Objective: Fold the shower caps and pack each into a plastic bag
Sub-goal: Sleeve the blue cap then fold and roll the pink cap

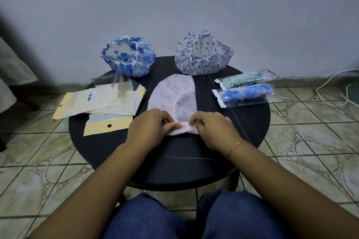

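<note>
The pink cap (173, 94) lies flat mid-table (194, 161), its near edge rolled into a tight band. The left hand (148, 124) and right hand (211, 129) pinch that roll at either end. To roll it well, I judge both ends should turn evenly, pressing air out, keeping it narrow enough for an empty bag (101, 101) lying left.

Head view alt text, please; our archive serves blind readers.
Both hands, left hand and right hand, roll the near edge of a flattened pink shower cap on a round black table. Two unfolded caps sit behind, two bagged caps right.
</note>
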